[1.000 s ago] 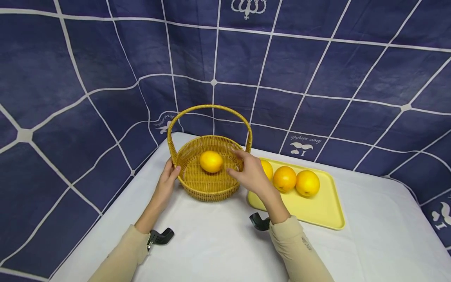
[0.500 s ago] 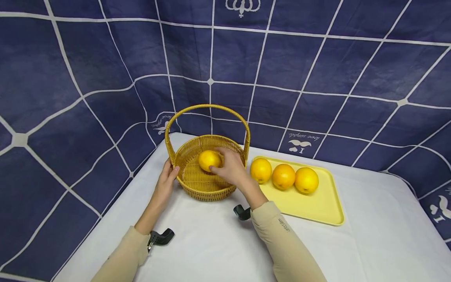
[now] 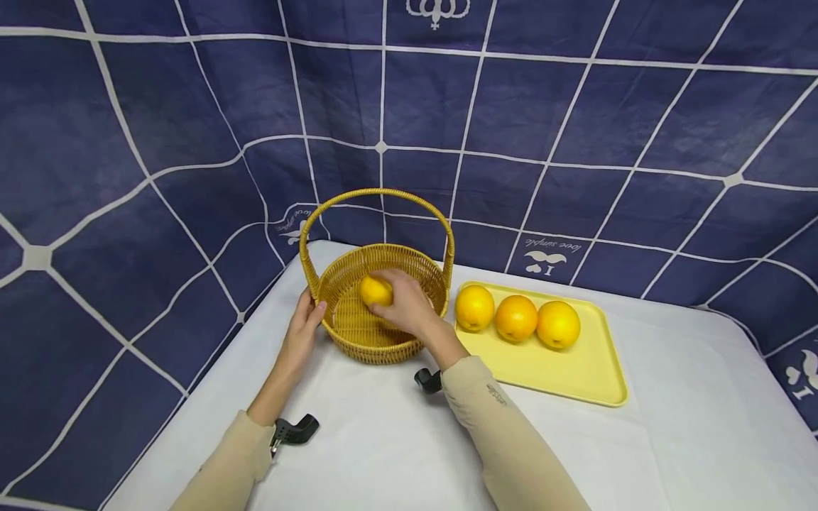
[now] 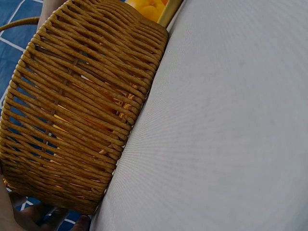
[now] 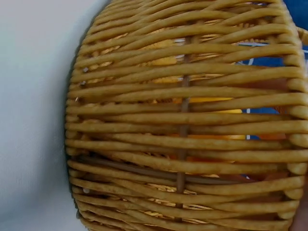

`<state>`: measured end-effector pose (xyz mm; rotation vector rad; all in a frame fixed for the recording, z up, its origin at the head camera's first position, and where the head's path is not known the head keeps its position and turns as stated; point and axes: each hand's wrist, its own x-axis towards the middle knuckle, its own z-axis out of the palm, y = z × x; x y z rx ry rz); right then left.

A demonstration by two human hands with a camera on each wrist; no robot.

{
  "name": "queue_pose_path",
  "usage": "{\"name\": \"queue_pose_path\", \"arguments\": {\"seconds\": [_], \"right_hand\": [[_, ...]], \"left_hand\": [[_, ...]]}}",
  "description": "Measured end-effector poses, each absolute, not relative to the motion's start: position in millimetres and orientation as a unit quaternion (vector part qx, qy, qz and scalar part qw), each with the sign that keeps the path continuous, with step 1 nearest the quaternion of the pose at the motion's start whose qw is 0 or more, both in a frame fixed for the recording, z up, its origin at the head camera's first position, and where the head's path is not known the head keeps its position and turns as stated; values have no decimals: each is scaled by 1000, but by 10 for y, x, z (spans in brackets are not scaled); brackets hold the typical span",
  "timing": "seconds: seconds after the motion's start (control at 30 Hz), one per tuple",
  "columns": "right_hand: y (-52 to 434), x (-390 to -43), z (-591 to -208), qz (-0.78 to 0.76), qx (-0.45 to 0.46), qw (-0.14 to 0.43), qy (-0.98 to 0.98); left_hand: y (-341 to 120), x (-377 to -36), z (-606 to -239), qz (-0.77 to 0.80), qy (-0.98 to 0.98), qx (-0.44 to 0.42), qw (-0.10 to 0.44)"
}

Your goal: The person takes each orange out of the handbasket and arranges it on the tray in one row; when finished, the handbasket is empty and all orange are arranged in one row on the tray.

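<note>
A woven wicker basket (image 3: 377,355) with a tall arched handle stands on the white table. My left hand (image 3: 300,332) grips its left side, thumb over the rim near the handle's foot and fingers along the outside. In the left wrist view those fingers (image 4: 38,217) show dark beyond the weave. Inside the basket is an orange (image 3: 373,289), and my right hand (image 3: 409,306) reaches over the rim and grips it from the right, thumb in front. The right wrist view is filled by the basket wall (image 5: 192,127), which hides most of the hand and fruit.
To the right lies a yellow tray (image 3: 575,376) bearing three oranges (image 3: 516,319) in a row along its back. A white cloth (image 3: 377,440) covers the table. Behind and at the left hangs a dark blue curtain (image 3: 511,106) with white lines.
My right hand has moved left from the basket's right side onto the orange and taken hold of it; the orange has shifted slightly left. My left hand stays on the basket.
</note>
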<state>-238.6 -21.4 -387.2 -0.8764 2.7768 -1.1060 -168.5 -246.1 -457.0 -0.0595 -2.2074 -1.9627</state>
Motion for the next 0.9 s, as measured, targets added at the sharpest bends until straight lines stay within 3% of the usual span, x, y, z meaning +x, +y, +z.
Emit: {"name": "queue_pose_path", "arguments": {"seconds": [0.47, 0.9], "right_hand": [[-280, -2441, -3948, -307, -274, -2, 911], [-289, -2515, -3975, -347, -239, 35, 906]], "left_hand": [[-2428, -1668, -4571, -657, -748, -16, 93], [-2438, -1694, -4592, -664, -741, -18, 98]]}}
